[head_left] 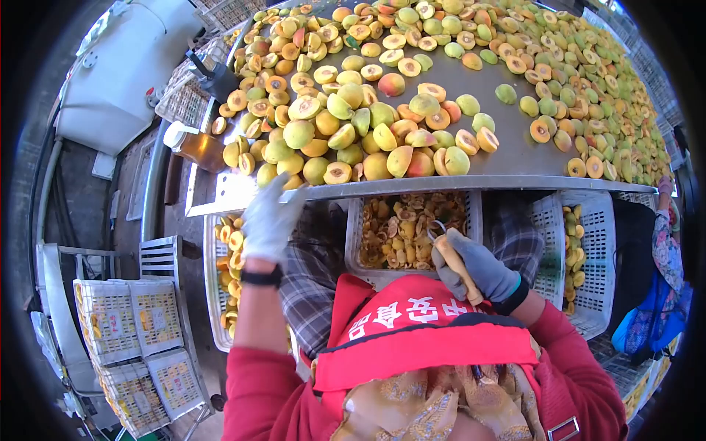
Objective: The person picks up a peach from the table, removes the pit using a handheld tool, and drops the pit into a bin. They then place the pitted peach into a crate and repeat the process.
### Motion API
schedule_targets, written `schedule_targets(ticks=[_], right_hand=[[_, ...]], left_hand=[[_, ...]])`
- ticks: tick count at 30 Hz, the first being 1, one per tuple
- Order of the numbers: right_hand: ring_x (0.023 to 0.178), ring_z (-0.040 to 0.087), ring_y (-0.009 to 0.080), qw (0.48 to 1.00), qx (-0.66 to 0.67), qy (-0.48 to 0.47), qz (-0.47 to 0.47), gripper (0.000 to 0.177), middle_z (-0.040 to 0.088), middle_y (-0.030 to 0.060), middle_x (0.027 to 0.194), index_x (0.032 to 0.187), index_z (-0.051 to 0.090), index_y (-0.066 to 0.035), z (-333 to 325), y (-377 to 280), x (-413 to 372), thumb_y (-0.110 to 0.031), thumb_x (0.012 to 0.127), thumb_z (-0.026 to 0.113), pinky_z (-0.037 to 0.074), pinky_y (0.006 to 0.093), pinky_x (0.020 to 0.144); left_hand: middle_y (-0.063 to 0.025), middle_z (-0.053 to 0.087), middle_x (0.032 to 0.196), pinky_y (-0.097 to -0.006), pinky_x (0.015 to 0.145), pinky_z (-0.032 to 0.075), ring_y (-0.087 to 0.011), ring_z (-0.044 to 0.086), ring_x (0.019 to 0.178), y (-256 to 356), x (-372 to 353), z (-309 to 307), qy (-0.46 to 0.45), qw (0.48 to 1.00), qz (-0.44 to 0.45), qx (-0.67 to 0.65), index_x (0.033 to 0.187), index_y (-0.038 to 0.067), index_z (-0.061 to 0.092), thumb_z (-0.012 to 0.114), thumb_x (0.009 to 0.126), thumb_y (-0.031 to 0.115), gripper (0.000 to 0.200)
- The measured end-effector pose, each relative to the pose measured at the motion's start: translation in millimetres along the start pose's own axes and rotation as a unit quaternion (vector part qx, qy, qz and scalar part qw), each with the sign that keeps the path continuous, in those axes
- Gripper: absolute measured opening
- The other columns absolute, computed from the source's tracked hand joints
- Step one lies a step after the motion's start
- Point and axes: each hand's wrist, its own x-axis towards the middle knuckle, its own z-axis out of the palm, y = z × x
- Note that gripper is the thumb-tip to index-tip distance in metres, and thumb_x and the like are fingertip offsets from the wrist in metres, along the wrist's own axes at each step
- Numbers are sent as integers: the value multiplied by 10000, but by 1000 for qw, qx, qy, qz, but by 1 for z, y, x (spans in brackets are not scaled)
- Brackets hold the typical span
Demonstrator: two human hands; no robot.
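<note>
My left hand (272, 220), in a whitish glove, is at the table's front edge, fingers stretched toward the halved fruit (298, 134). It is blurred, and no fruit shows in it. My right hand (482, 266), in a grey glove, is closed around the wooden handle of a pitting tool (460, 270) whose metal loop points up and left. Below the table edge, a crate (353, 239) between my knees holds fruit scraps and pits (401, 231). Another crate (213, 294), with orange fruit halves, stands under my left forearm.
Heaps of halved fruit (588, 95) cover much of the metal table (507, 158). A jar of amber liquid (198, 147) stands at its left corner. White crates (596, 257) are at right, stacked crates (125, 316) at left. Another person's sleeve (665, 246) shows far right.
</note>
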Motion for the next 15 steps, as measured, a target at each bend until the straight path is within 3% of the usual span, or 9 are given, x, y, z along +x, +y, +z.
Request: schedule_targets(ticks=[3, 6, 9, 11, 13, 15], right_hand=[[378, 416, 120, 999, -29, 10, -19, 410, 464, 28, 525, 828, 482, -75, 5, -2, -5, -444, 951, 349, 372, 251, 363], [381, 423, 118, 998, -40, 26, -29, 408, 470, 27, 523, 823, 480, -70, -4, 2, -10, -438, 949, 357, 371, 249, 364], [379, 424, 120, 998, -34, 52, -17, 408, 463, 28, 509, 821, 480, -64, -13, 6, -12, -431, 950, 358, 368, 249, 364], [382, 428, 126, 998, -28, 54, -35, 394, 462, 27, 504, 822, 478, -60, -10, 2, -11, -422, 944, 382, 363, 248, 365], [383, 427, 125, 996, -36, 56, -56, 367, 479, 25, 531, 828, 480, -61, -5, -6, -12, -403, 941, 408, 360, 249, 364], [411, 447, 112, 994, -39, 63, -74, 306, 499, 26, 581, 841, 488, -69, 4, -16, -6, -360, 930, 455, 375, 247, 377]], left_hand=[[-163, 638, 1029, -418, 850, 439, -324, 597, 978, 46, 47, 35, -143, 975, 20, 169, 1147, 118, 579, 503, 783, 551, 570], [-158, 614, 1098, -409, 883, 434, -299, 573, 1049, 61, 66, 73, -161, 971, 3, 179, 1119, 76, 575, 535, 737, 564, 620], [-161, 613, 1102, -393, 894, 433, -301, 573, 1048, 64, 66, 65, -200, 974, -24, 105, 1160, 70, 555, 599, 706, 527, 646], [-202, 617, 1058, -365, 894, 439, -306, 583, 1024, 53, 51, 62, -98, 995, -4, -18, 1206, 36, 520, 704, 663, 419, 690], [-177, 604, 1067, -341, 874, 452, -272, 586, 1002, 52, 35, 61, -25, 993, 36, -108, 1214, 29, 504, 752, 652, 301, 672], [-141, 583, 1082, -330, 868, 454, -241, 573, 987, 55, 12, 57, -44, 966, 137, -213, 1230, 34, 487, 766, 642, 214, 675]])
